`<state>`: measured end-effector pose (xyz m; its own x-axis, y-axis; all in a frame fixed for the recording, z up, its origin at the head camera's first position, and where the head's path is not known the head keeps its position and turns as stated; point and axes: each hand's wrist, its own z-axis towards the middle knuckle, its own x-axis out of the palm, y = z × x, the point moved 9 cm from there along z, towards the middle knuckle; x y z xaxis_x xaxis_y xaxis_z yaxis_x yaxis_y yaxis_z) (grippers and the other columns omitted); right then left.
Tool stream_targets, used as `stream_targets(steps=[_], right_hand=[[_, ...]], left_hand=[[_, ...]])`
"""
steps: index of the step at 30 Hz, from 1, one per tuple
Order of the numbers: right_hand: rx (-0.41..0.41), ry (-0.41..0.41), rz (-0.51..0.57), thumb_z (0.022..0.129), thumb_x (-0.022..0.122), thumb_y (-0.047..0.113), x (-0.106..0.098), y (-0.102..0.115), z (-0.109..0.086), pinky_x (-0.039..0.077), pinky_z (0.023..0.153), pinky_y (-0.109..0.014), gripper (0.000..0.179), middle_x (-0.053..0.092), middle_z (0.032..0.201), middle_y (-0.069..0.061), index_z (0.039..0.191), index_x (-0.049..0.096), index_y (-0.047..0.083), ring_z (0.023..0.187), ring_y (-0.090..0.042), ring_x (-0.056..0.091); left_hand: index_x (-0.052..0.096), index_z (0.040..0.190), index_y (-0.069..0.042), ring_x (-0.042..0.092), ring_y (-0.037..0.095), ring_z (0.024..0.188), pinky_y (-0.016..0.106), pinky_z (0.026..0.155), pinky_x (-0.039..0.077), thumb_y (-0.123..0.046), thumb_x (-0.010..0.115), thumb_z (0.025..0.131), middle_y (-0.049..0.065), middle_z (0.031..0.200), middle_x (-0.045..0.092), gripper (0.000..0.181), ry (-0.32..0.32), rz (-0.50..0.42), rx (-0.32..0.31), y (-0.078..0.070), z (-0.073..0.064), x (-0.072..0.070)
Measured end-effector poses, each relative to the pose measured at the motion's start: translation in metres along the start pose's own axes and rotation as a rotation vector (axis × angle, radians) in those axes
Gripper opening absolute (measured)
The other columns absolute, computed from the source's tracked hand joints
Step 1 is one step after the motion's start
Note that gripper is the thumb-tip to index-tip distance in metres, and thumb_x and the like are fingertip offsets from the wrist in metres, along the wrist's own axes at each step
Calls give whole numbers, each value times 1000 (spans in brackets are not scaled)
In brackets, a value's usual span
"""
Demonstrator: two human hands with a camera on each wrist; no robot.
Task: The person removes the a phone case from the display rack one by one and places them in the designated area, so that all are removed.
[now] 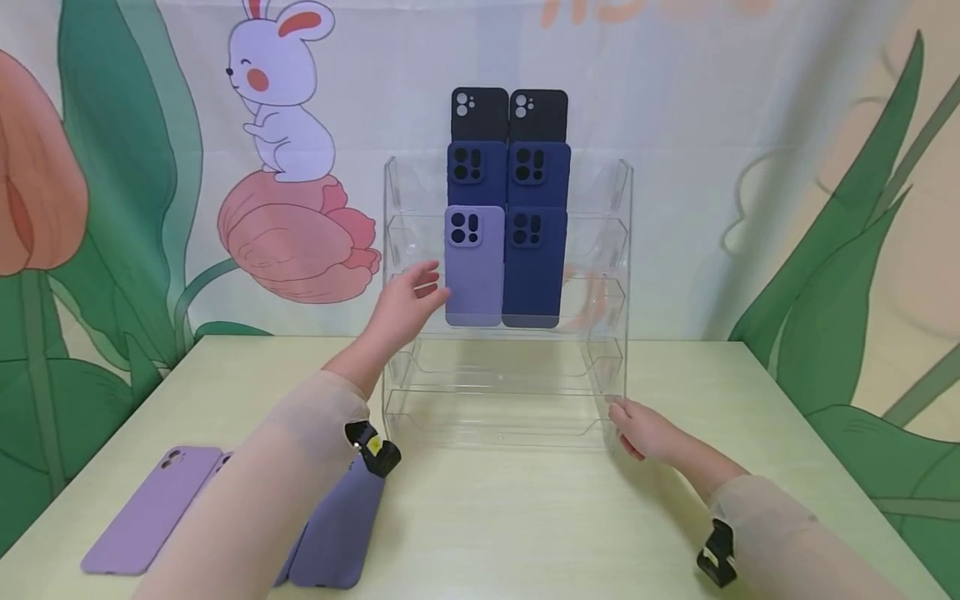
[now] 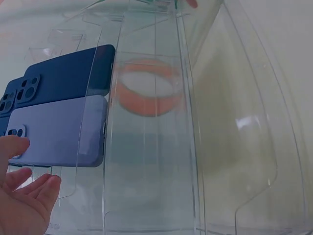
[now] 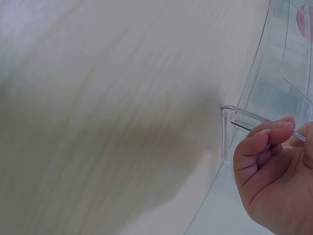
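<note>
A clear acrylic display rack with stepped tiers stands on the table. In its middle tier, a lavender phone case leans upright beside a navy phone case. My left hand is just left of the lavender case, fingers parted and loosely bent, holding nothing. From the left wrist, the thumb overlaps the camera cutout end of the lavender case. My right hand pinches the rack's lower right side edge between thumb and curled fingers.
Two more navy cases and two black cases stand in the upper tiers. On the table, purple cases and bluish-purple cases lie at the left, partly behind my left arm. A printed curtain hangs behind.
</note>
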<state>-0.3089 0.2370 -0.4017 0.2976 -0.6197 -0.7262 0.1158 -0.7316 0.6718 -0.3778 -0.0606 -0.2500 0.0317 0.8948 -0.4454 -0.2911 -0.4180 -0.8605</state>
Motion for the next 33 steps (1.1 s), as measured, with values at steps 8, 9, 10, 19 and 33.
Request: stream_targets(steps=[8, 9, 10, 19, 33], right_hand=[[-8, -7, -4, 102, 22, 20, 0, -3, 1, 38, 52, -34, 52, 39, 45, 1, 140, 20, -15, 37, -12, 33], [-6, -8, -3, 102, 22, 20, 0, -3, 1, 38, 51, -33, 52, 39, 46, 1, 140, 21, -15, 37, -12, 33], [-5, -9, -1, 102, 22, 20, 1, -4, 1, 38, 51, -33, 52, 39, 46, 1, 140, 21, -15, 37, -12, 34], [3, -8, 17, 102, 23, 19, 2, -3, 1, 38, 47, -31, 51, 40, 47, 0, 140, 21, -15, 38, -12, 34], [-7, -9, -4, 102, 23, 20, 0, -2, 2, 37, 51, -33, 52, 39, 46, 0, 139, 21, -16, 38, -12, 34]], left_hand=[[39, 140, -3, 50, 29, 121, 38, 97, 41, -15, 58, 93, 18, 131, 51, 53, -29, -12, -27, -1, 12, 7], [40, 140, -3, 51, 29, 119, 38, 96, 42, -15, 59, 93, 18, 129, 52, 52, -38, -1, -29, -1, 13, 7], [41, 139, -3, 52, 29, 118, 38, 96, 42, -16, 59, 92, 18, 128, 53, 52, -45, 10, -34, -1, 13, 7], [50, 133, -4, 58, 26, 104, 36, 84, 49, -19, 58, 93, 14, 120, 58, 43, -94, 31, -108, 3, 14, 6], [58, 127, -4, 61, 22, 104, 31, 79, 52, -14, 55, 95, 11, 121, 61, 33, -50, -65, -53, 2, 17, 8]])
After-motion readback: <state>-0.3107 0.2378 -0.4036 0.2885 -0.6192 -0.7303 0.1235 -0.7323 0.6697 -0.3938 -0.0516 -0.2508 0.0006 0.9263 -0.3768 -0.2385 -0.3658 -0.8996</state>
